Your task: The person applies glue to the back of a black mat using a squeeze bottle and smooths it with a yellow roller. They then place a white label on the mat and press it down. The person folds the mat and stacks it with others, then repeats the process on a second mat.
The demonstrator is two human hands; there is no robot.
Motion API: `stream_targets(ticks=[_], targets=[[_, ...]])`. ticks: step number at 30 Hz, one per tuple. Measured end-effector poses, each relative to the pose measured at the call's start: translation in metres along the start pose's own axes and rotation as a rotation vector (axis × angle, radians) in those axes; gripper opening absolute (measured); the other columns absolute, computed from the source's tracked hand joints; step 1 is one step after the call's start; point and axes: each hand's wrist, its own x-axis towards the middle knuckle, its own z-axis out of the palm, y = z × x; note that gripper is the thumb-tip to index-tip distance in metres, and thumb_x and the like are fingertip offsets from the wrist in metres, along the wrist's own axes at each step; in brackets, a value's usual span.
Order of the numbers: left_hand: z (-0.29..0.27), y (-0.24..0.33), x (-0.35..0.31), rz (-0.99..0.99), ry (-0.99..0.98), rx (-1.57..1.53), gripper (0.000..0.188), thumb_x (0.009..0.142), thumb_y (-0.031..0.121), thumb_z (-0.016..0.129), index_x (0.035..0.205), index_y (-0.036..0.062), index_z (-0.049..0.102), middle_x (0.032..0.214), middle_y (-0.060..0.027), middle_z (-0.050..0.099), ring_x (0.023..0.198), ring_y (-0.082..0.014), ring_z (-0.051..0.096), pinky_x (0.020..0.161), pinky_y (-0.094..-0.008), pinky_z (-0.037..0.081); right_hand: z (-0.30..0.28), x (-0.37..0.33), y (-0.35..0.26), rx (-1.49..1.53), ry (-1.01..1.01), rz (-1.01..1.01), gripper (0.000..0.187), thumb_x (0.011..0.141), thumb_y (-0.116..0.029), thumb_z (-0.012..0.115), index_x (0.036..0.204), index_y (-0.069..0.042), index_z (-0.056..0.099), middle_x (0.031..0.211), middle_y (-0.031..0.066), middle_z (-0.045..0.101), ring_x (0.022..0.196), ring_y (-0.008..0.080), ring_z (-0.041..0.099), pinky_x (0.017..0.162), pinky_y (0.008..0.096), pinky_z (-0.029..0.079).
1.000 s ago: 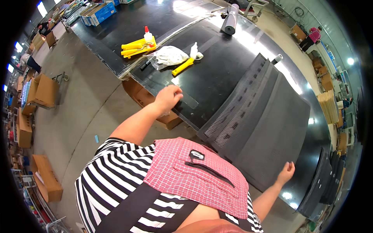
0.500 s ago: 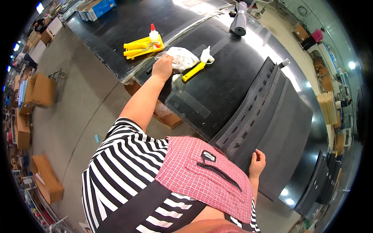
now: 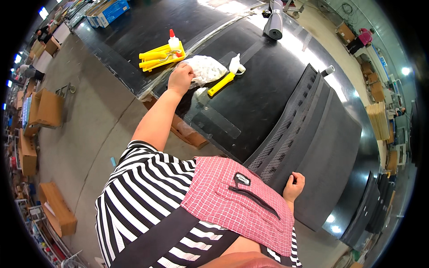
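My left hand (image 3: 180, 78) reaches out over the table, its fingers closed at the near left edge of a clear plastic bag (image 3: 208, 69) with small white pieces inside. Just beyond the bag lies a yellow tray (image 3: 151, 66) with a yellow-handled roller and a white, red-capped bottle (image 3: 173, 42). Right of the bag are a yellow handle (image 3: 220, 85) and a white nozzle bottle (image 3: 234, 64). My right hand (image 3: 293, 186) is held low over the near edge of a dark grey sheet (image 3: 328, 147), fingers curled; what they hold, if anything, is hidden.
Perforated dark strips (image 3: 290, 120) lie along the sheet's left side on the black table (image 3: 241, 116). A grey roll (image 3: 273, 27) and a blue box (image 3: 113, 12) lie farther off. Cardboard boxes (image 3: 46, 107) stand on the floor to the left; other people work in the distance.
My left hand has shifted slightly left and nearer along the bag's edge. The view has turned a little; my right hand stays by the sheet.
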Motion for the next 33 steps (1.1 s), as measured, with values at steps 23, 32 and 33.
stream_targets(ticks=[23, 32, 33], targets=[[0.001, -0.007, -0.013, 0.009, 0.057, 0.301, 0.018, 0.089, 0.019, 0.066, 0.093, 0.0041, 0.076, 0.102, -0.0156, 0.067, 0.098, -0.0342, 0.067, 0.089, -0.0439, 0.055, 0.01, 0.006, -0.01, -0.184, 0.007, -0.102, 0.011, 0.082, -0.002, 0.069, 0.092, -0.006, 0.068, 0.104, 0.0095, 0.065, 0.101, 0.0301, 0.061, 0.091, 0.0425, 0.047], [0.069, -0.09, 0.017, 0.228, -0.04, 0.403, 0.033, 0.093, 0.027, 0.063, 0.117, 0.0071, 0.073, 0.12, -0.0137, 0.071, 0.113, -0.0318, 0.065, 0.101, -0.0427, 0.05, 0.02, 0.017, -0.017, -0.199, 0.102, -0.192, 0.011, 0.076, -0.005, 0.07, 0.085, -0.011, 0.068, 0.093, 0.0088, 0.066, 0.093, 0.0319, 0.061, 0.085, 0.0436, 0.048], [0.063, -0.114, 0.022, 0.168, -0.023, 0.301, 0.034, 0.091, 0.027, 0.066, 0.115, 0.0037, 0.072, 0.117, -0.0157, 0.071, 0.11, -0.0345, 0.065, 0.098, -0.0439, 0.051, 0.021, 0.021, -0.024, -0.161, 0.133, -0.188, 0.012, 0.076, -0.005, 0.071, 0.086, -0.011, 0.068, 0.095, 0.0081, 0.065, 0.093, 0.0321, 0.061, 0.085, 0.0434, 0.049]])
